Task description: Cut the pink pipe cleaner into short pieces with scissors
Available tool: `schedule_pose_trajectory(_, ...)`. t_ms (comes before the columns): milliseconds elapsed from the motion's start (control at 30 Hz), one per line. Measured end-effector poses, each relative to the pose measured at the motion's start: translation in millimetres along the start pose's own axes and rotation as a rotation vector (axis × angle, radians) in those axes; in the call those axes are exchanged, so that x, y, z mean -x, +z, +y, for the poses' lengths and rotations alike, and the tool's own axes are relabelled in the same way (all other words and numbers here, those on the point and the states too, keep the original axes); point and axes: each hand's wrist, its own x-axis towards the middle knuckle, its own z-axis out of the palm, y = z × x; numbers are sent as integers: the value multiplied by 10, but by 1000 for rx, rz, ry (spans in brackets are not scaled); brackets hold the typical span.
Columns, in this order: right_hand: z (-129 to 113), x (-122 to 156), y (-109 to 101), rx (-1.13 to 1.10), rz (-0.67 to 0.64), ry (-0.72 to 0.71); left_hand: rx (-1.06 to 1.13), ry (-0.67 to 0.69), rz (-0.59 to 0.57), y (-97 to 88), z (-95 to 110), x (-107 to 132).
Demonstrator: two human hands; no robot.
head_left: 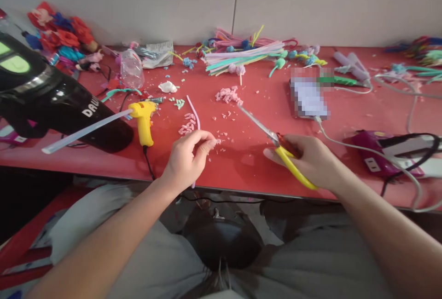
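Note:
My left hand (188,156) is closed in a pinch on a thin pink pipe cleaner (194,111) that curves away across the red table (255,165); its near end hangs below my fingers over the table's front edge. My right hand (309,158) grips yellow-handled scissors (267,133), blades together and pointing up-left toward a small pile of cut pink pieces (228,95). More pink snippets (187,126) lie just beyond my left hand.
A yellow glue gun (143,119) with a clear stick stands left of my hand, beside a black appliance (51,101). A phone (308,96) on a cable, a purple power strip (383,154), a bundle of coloured pipe cleaners (241,53) and a small bottle (131,68) lie farther back.

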Motion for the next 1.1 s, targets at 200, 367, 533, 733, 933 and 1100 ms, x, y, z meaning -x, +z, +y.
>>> schedule_pose_trajectory(200,33,78,26,161,-52,-122,-5,27,56,34,10,-31)
schedule_pose_trajectory(367,-18,64,59,190,-50,-161,-2,30,57,83,-12,-47)
schedule_pose_trajectory(533,-12,55,75,215,-44,-150,-14,52,38,106,-71,-43)
schedule_pose_trajectory(733,-1,36,79,239,-49,-127,-13,44,39,106,-93,-14)
schedule_pose_trajectory(933,-10,27,85,255,-24,-136,-21,43,30,102,-100,0)
schedule_pose_trajectory(1100,10,31,95,271,-31,-124,-4,39,36,110,-103,0)
